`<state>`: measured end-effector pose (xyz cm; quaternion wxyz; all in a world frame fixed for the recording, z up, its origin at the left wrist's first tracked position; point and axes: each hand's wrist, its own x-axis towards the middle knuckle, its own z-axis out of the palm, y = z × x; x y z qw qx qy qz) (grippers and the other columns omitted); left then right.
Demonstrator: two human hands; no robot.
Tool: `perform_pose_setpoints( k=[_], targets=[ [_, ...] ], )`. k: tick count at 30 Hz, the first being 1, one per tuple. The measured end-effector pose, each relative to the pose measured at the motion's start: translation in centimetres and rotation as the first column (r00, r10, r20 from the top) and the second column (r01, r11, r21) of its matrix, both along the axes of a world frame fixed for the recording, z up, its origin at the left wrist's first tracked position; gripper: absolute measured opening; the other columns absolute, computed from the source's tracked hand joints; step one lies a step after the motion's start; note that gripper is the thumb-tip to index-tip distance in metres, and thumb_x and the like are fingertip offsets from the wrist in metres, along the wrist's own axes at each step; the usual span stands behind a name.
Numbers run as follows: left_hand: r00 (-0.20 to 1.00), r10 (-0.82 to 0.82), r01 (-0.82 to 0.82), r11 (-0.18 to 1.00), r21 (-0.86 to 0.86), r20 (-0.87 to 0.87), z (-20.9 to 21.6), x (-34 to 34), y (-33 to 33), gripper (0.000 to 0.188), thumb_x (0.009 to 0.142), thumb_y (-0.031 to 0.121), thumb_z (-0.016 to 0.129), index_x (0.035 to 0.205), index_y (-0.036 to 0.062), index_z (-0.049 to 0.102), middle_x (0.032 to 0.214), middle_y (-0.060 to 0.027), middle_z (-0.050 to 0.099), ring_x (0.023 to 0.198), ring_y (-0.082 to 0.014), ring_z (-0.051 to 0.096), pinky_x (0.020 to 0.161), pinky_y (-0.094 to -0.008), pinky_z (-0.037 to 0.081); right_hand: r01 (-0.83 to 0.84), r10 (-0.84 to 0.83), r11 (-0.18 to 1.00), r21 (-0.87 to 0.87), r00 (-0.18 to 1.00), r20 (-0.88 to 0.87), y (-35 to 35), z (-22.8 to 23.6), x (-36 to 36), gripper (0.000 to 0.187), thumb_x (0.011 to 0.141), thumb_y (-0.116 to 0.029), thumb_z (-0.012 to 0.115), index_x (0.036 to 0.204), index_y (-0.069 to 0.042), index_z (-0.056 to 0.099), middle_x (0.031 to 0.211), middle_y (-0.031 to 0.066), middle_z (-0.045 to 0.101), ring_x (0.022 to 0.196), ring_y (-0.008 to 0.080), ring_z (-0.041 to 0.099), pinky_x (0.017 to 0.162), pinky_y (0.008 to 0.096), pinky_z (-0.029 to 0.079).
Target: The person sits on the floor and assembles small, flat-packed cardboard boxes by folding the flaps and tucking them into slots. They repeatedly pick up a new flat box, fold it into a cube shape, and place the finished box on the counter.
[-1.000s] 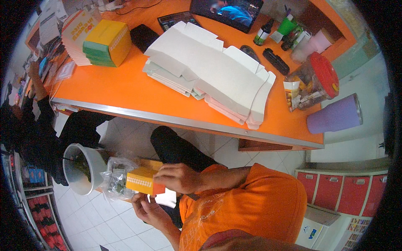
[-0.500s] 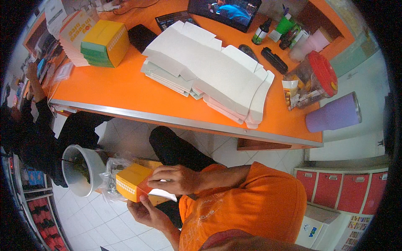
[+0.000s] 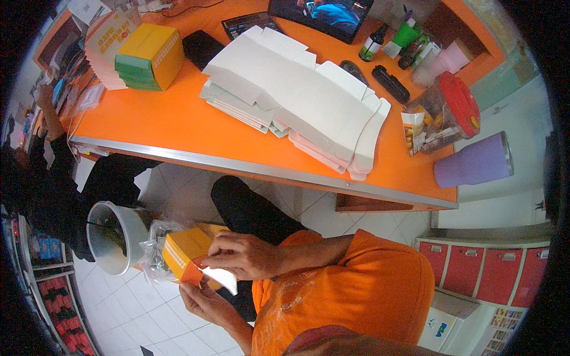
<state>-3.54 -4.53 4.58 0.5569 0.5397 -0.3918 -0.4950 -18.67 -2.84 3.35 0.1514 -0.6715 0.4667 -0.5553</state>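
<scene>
While bent over the carton (image 3: pixel 185 252), both hands' fingers (image 3: pixel 221 256) curled.

The small orange box (image 3: pixel 185 254) looked like matt card, its open flap white inside. Flat white carton blanks (image 3: pixel 297 101) were smooth paperboard. The orange desk (image 3: pixel 178 127) had a smooth laminate face, metal-edged at its near edge

orange box (image 3: pixel 185 254) partly behind right hand (image 3: pixel 246 256), bin (image 3: pixel 113 237) contents unclear

Bright even daylight, soft shadows, sharp centre, fisheye-bent dark rim.
</scene>
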Motion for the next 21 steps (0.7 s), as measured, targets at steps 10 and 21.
perform_pose_setpoints(
  k=[10, 21],
  targets=[
    [0.958, -0.117, 0.144, 0.986, -0.087, 0.263, -2.9, 0.4, -0.3, 0.017, 0.099, 0.014, 0.058, 0.099, -0.0023, 0.061, 0.084, -0.0025, 0.059, 0.075, -0.0107, 0.054, 0.066, -0.0249, 0.046, -0.005, 0.008, 0.986, 0.169, 1.0, -0.018, -0.6, -0.5, -0.2, 0.009, 0.082, -0.006, 0.069, 0.09, -0.001, 0.067, 0.083, 0.0105, 0.06, 0.078, 0.0285, 0.061, 0.071, 0.0372, 0.051],
    [0.956, -0.136, 0.21, 0.936, -0.282, 0.261, -5.9, -1.1, 0.0, 0.007, 0.094, -0.001, 0.06, 0.097, -0.0028, 0.054, 0.091, -0.0048, 0.057, 0.083, -0.0099, 0.056, 0.076, -0.0215, 0.045, -0.002, -0.036, 0.934, 0.356, 0.994, 0.101, -0.2, 0.3, -0.9, 0.012, 0.085, -0.009, 0.072, 0.09, 0.001, 0.07, 0.08, 0.0124, 0.063, 0.072, 0.0266, 0.062, 0.063, 0.036, 0.049]
  ],
)
